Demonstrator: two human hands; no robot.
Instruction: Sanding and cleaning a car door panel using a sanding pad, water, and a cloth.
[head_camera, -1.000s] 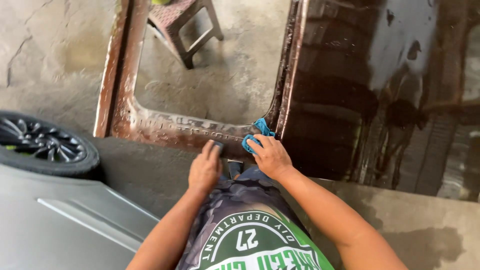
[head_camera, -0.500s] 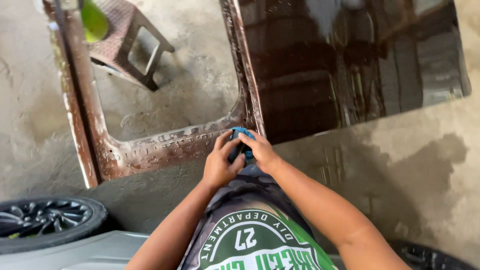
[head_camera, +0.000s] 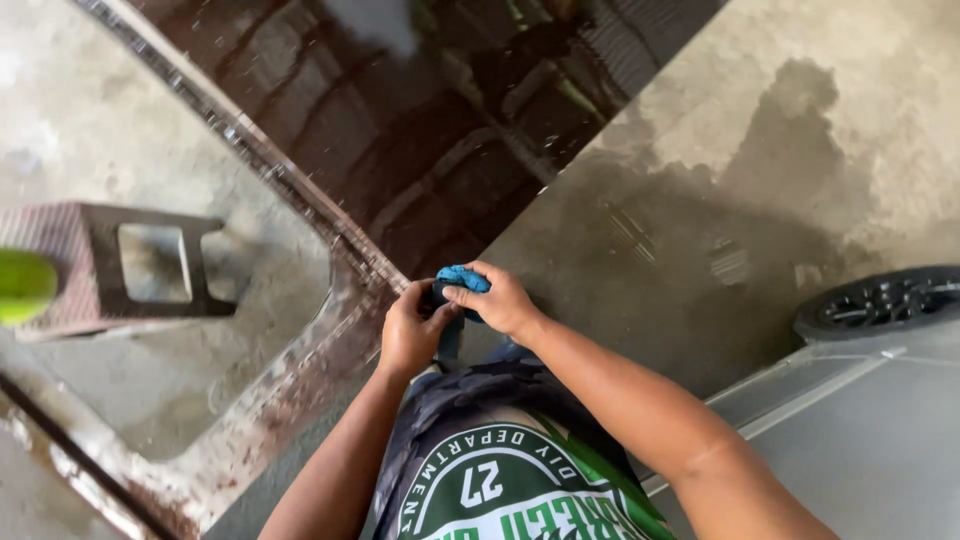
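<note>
- Both hands meet at the lower corner of a dark, glossy car door panel (head_camera: 430, 150). The right hand (head_camera: 497, 300) pinches a small blue pad (head_camera: 462, 277); the left hand (head_camera: 410, 335) closes its fingers round a dark piece just under the pad.
- The blue pad sits at the panel's corner, where the glossy face joins the window frame (head_camera: 300, 350).
- Judging by looks, the glossy face is wet and smooth, while the frame shows rough, brownish, patchy areas, so much remains to be rubbed down.
- The concrete floor (head_camera: 850, 130) bears a dark wet patch. A plastic stool (head_camera: 100, 265) shows through the window opening; a wheel (head_camera: 885, 300) and grey car body (head_camera: 860, 440) lie to the right.
</note>
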